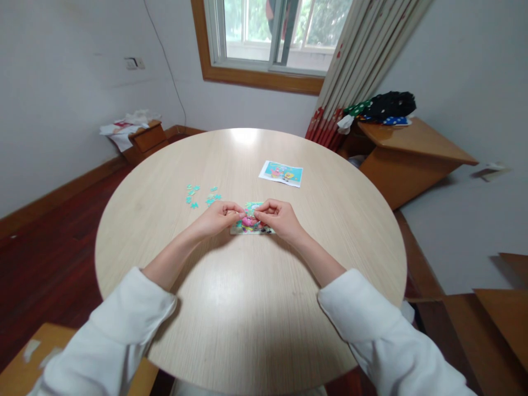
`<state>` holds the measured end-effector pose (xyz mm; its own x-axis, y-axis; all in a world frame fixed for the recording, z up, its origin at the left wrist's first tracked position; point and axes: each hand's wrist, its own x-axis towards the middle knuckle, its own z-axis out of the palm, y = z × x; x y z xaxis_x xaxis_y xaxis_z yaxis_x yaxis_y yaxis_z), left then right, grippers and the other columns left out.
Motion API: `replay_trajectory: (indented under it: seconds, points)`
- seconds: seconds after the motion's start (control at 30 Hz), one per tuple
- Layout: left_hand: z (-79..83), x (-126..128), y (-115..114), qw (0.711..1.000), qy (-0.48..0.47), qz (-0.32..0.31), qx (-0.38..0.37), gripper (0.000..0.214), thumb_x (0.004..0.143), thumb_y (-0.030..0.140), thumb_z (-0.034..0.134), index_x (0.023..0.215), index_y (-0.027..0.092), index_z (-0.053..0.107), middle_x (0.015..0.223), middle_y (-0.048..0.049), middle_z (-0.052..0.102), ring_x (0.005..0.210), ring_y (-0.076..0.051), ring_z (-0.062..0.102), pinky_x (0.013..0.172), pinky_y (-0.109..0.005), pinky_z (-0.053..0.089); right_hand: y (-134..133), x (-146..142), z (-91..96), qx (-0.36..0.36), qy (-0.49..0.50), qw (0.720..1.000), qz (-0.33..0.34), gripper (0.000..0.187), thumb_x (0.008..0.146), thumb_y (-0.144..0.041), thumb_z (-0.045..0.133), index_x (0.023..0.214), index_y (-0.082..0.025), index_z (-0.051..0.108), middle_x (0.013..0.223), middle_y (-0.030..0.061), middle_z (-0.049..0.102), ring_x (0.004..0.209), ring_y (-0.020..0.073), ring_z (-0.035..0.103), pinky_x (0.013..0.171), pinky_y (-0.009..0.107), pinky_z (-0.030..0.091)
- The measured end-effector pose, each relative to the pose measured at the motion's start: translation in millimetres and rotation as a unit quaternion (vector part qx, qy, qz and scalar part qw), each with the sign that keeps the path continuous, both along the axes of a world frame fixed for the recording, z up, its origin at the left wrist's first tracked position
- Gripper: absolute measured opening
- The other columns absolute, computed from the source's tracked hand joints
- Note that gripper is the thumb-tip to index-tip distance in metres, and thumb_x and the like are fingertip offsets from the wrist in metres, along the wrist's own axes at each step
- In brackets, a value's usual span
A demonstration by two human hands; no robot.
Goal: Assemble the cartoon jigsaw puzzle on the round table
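Note:
A partly assembled jigsaw puzzle [251,228], pink, green and yellow, lies flat on the round table, partly hidden by my hands. My left hand [218,218] is closed in a pinch over its upper left part. From the other side, my right hand [281,218] pinches with thumb and forefinger over its upper right part. The fingertips of both hands nearly meet around what looks like a small puzzle piece [250,213]; its outline is hard to make out. Several loose green puzzle pieces [192,193] lie to the left, beyond my left hand.
A printed picture sheet [281,173] in blue, pink and yellow lies beyond my right hand. The pale round table [223,319] has its near edge close to my body. Wooden furniture [416,143] with cloths on top stands at the right, by the curtain [363,49].

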<state>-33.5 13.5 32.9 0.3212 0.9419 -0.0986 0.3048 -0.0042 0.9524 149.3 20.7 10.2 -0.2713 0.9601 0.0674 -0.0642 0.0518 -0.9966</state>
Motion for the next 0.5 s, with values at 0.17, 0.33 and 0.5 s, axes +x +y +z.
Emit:
replay_trajectory:
  seconds: [0.17,0.33,0.5]
  points:
    - [1.5,0.8,-1.5,1.0,-0.015,0.0,0.012,0.022,0.067,0.036,0.064,0.067,0.014,0.059,0.05,0.0043,0.046,0.046,-0.008,0.037,0.048,-0.022,0.028,-1.2,-0.1,0.0,0.005,0.006,0.999,0.035,0.029,0.056,-0.037,0.08,0.062,-0.018,0.059,0.06,-0.0002,0.065,0.052,0.0101,0.058,0.054,0.025,0.048]
    - [0.5,1.7,-1.2,0.999,-0.031,0.003,0.026,0.018,0.065,0.032,0.06,0.064,0.015,0.058,0.048,0.0055,0.043,0.045,-0.007,0.034,0.047,-0.022,0.024,-3.1,1.0,0.2,0.005,0.006,0.997,0.075,0.03,0.059,-0.037,0.079,0.066,-0.017,0.058,0.063,0.0003,0.066,0.057,0.011,0.061,0.059,0.027,0.05]
    - [-1.4,4.1,-1.8,0.999,-0.049,0.004,0.006,0.018,0.063,0.031,0.062,0.066,0.013,0.061,0.051,0.0035,0.049,0.046,-0.007,0.037,0.047,-0.021,0.025,-6.1,2.6,2.7,-0.017,-0.011,0.992,0.122,0.041,0.062,-0.031,0.077,0.096,-0.018,0.06,0.063,-0.0026,0.066,0.059,0.0121,0.063,0.061,0.028,0.051]
